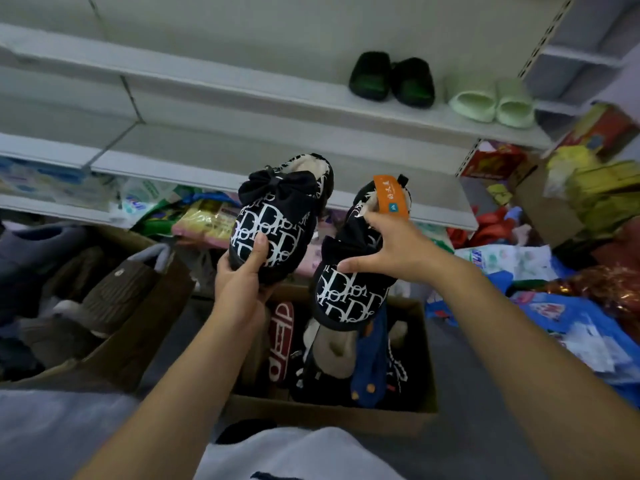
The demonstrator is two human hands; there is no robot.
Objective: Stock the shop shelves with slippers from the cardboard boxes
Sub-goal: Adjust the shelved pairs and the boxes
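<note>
I hold a pair of black slippers with white lettering and black bows. My left hand (pixel 242 271) grips the toe of the left slipper (pixel 277 216), thumb on top. The right slipper (pixel 353 292) carries an orange tag (pixel 390 197); my right hand (pixel 384 251) holds it across the bow, thumb and fingers spread round it. Both slippers hang above an open cardboard box (pixel 332 414) with several more slippers inside. In front of them runs a white shelf (pixel 221 164).
On the upper shelf (pixel 242 84) stand a dark green pair (pixel 391 79) and a pale green pair (pixel 491 103). A second cardboard box (pixel 131 348) with brown and grey slippers sits at the left. Packaged goods and bags are heaped under the shelf and at the right.
</note>
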